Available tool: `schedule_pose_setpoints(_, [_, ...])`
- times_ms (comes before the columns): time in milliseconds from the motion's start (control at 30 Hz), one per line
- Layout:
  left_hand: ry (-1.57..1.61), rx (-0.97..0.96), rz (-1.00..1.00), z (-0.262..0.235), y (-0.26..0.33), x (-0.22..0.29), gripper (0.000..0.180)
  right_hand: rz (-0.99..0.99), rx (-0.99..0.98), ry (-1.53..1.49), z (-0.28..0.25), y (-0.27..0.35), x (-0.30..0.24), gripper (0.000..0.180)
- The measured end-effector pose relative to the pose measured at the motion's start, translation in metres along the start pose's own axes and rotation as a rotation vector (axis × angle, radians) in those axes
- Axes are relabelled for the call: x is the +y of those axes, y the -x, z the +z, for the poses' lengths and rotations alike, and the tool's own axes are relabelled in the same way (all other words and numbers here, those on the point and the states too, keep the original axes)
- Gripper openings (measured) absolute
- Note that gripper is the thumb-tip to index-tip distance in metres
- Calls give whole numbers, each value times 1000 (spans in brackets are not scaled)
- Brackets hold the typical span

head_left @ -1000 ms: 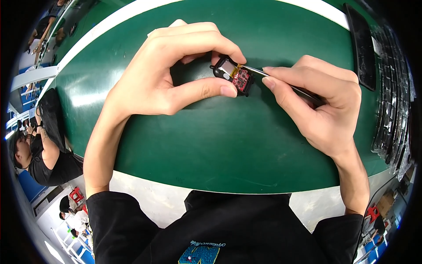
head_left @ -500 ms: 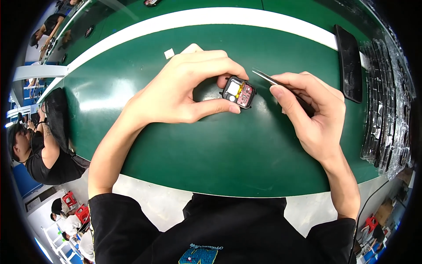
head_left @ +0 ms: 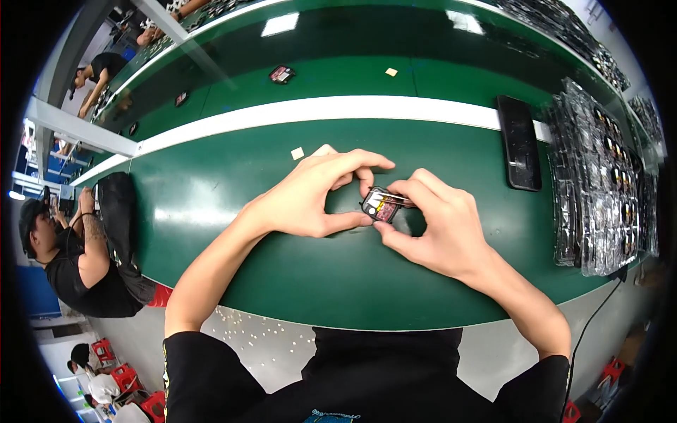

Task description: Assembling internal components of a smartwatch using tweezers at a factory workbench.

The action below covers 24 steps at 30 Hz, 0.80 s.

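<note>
At the centre of the frame, the left hand (head_left: 307, 201) arches over the green bench (head_left: 233, 211), thumb and forefinger pinching a small dark module (head_left: 381, 206). The right hand (head_left: 437, 229), reaching in from the lower right, curls around the module's right side, fingertips pressed on it. A black phone (head_left: 520, 143) lies at upper right.
</note>
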<state>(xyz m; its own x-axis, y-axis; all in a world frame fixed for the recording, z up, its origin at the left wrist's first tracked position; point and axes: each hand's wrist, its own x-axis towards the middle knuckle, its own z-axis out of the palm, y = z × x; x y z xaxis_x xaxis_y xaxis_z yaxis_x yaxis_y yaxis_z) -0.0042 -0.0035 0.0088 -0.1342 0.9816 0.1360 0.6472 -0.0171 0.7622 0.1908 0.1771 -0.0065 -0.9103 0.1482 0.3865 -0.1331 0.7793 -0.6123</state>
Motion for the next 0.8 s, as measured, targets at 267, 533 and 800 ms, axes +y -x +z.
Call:
schedule_pose_setpoints(267, [-66,32,-45,-6,0,13,70,-16,16,52,-69,-2,-31,36])
schedule_pose_setpoints(533, [-285,366,-29,-45,-14,-10,41,104,508,369,-230,35,-15,32])
schedule_pose_setpoints(800, [-761,548,-353,-99,-48,-103,58,759,531,555,-313,131,35,47])
